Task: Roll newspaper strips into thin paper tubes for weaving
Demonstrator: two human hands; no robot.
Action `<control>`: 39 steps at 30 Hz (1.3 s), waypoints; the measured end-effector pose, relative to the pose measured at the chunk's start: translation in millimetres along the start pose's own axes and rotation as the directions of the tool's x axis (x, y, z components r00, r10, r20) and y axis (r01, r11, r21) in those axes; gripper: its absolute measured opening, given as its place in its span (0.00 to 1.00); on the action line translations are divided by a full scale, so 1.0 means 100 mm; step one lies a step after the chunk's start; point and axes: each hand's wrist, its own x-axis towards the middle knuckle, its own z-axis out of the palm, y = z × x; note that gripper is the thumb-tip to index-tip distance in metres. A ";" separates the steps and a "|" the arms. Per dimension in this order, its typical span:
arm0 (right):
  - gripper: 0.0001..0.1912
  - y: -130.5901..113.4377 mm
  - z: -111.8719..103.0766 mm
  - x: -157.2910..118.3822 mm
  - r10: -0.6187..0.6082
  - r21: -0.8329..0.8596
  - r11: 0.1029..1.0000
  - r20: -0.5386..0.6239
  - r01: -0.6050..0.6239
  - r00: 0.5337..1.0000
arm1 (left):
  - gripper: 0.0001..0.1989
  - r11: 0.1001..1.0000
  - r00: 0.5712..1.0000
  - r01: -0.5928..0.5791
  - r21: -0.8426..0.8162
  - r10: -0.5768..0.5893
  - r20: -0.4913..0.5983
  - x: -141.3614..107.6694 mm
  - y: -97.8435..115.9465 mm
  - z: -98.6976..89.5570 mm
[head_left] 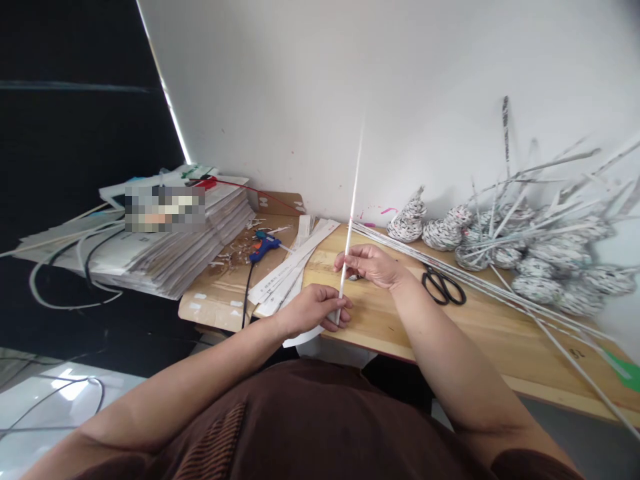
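Observation:
A thin white rolled paper stick (356, 177) stands nearly upright in front of me, leaning slightly right at its top. My left hand (320, 308) is closed around its lower end, near the table's front edge. Higher up, the fingers of my right hand (373, 265) pinch the same stick. Below my left hand a white paper strip (303, 338) hangs over the edge; whether it joins the stick is hidden by my fingers. Flat printed paper strips (285, 273) lie just left of my hands. Black-handled scissors (443, 285) rest to the right of my right hand.
A blue glue gun (264, 247) lies on cardboard (210, 310) among paper scraps. Tall paper stacks (165, 257) stand at the left. Long paper sticks (450, 261) cross the wooden table (480, 333). Several woven paper pieces (407, 217) with sticks jutting out line the wall at right.

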 end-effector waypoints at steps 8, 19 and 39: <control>0.16 0.01 -0.03 -0.01 -0.020 0.001 1.000 0.038 0.020 0.999 | 0.20 1.000 1.000 -0.009 -0.005 0.009 -0.009 0.00 -0.02 0.00; 0.15 0.00 -0.02 -0.02 0.000 -0.067 0.998 0.091 0.006 0.996 | 0.22 0.998 0.999 -0.047 0.038 0.048 -0.022 -0.01 0.04 0.00; 0.16 -0.02 0.03 -0.02 -0.028 -0.052 0.998 0.038 0.030 0.999 | 0.20 0.980 0.965 -0.193 -0.052 0.181 -0.189 -0.08 0.31 -0.13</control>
